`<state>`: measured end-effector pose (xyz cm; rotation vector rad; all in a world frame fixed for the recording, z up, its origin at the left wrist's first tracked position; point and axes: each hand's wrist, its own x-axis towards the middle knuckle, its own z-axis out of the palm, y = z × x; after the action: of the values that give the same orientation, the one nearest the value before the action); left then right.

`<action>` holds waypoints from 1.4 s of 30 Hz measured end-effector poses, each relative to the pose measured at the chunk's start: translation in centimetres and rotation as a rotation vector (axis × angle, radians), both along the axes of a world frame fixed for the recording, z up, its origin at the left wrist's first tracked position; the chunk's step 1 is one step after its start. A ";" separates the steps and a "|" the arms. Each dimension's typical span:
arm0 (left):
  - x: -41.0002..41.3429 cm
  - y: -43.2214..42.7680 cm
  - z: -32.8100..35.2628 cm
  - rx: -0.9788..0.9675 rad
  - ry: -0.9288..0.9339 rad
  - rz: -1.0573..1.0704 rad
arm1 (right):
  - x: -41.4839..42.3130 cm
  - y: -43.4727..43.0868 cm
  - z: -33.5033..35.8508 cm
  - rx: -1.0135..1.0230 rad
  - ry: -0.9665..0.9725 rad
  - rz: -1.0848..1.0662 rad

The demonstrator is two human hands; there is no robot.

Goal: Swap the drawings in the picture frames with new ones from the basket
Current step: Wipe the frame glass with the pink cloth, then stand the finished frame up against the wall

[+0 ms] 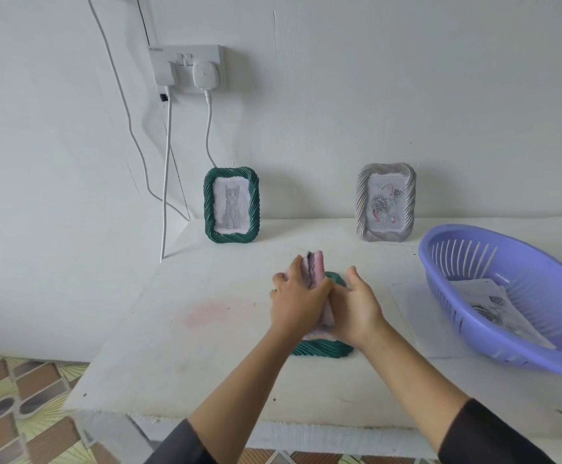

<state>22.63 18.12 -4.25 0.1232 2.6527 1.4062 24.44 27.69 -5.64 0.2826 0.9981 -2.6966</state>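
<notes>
Green frame (323,348) lies flat beneath both hands, its long axis pointing away from the person. The left hand (294,298) and right hand (356,308) pinch a blurred, seemingly pinkish sheet (315,266) between them. The basket (446,262) lies rightward, nearer the right hand.

- White table (206,363): flat top, back edge against the wall, faint pink stain (206,313) left of centre.
- Standing green frame (232,205): upright at back left.
- Grey frame (386,202): upright at back right.
- Flat green frame (323,349): lying at centre front.
- White sheet (416,316): lying flat at right.
- Purple basket (446,262): resting partly on the white sheet, cut off by the right edge of the view.
</notes>
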 end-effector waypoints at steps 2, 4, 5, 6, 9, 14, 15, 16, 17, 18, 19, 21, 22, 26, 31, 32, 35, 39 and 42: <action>-0.4 -1.2 0.0 -0.047 0.041 0.024 | -0.2 0.0 -0.2 0.112 -0.016 0.032; -1.1 -3.1 0.1 -0.168 0.107 0.100 | -0.2 0.3 -0.2 0.537 0.016 -0.081; -1.7 -4.4 0.0 -0.261 0.137 0.149 | -0.2 0.6 -0.4 0.817 0.047 -0.125; -2.4 -5.9 -0.1 -0.368 0.153 0.195 | -0.3 1.2 -0.9 1.091 0.084 -0.164; -5.0 -10.1 -2.1 -0.644 0.071 0.210 | 0.1 3.0 -2.6 1.555 0.099 -0.187; -6.0 -12.5 -6.3 -0.781 0.002 0.063 | 0.5 3.4 -5.5 1.794 0.068 -0.101; -6.0 -12.5 -6.4 -0.788 0.012 0.064 | 0.5 3.4 -5.7 1.813 0.078 -0.106; -6.0 -12.6 -6.3 -0.795 0.011 0.062 | 0.5 3.4 -5.9 1.823 0.090 -0.113; -6.0 -12.6 -6.1 -0.803 0.001 0.062 | 0.5 3.4 -5.9 1.829 0.099 -0.118; -5.9 -12.5 -5.9 -0.814 -0.009 0.062 | 0.6 3.4 -5.8 1.828 0.103 -0.121; -5.8 -12.3 -5.7 -0.823 -0.010 0.066 | 0.6 3.4 -5.8 1.823 0.105 -0.123; -5.4 -11.6 -5.3 -0.833 0.068 0.087 | 0.8 3.5 -5.7 1.813 0.106 -0.111; -4.9 -10.9 -5.1 -0.836 0.151 0.094 | 0.9 3.5 -5.8 1.814 0.097 -0.099; -2.6 -6.3 -4.6 -0.733 0.286 0.022 | 1.2 3.4 -5.5 1.897 0.008 -0.053; -1.4 -3.0 -5.9 -0.683 0.103 0.017 | 1.4 3.1 -5.5 1.997 0.005 -0.103; -1.4 -2.9 -5.9 -0.653 0.103 0.029 | 1.4 2.9 -5.5 1.998 0.012 -0.127; -1.6 -2.7 -5.2 -0.549 0.054 0.057 | 1.2 2.6 -5.2 1.949 0.005 -0.152; -2.5 -3.0 -4.5 -0.246 -0.064 0.088 | 0.9 3.3 -4.6 1.724 -0.005 -0.257; -2.9 -3.5 -3.7 0.147 -0.191 0.125 | 0.9 4.2 -3.7 1.351 -0.031 -0.320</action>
<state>19.70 14.58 -7.93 -0.1570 2.4393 1.5643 25.32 31.93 -9.31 0.7261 2.7576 -1.7249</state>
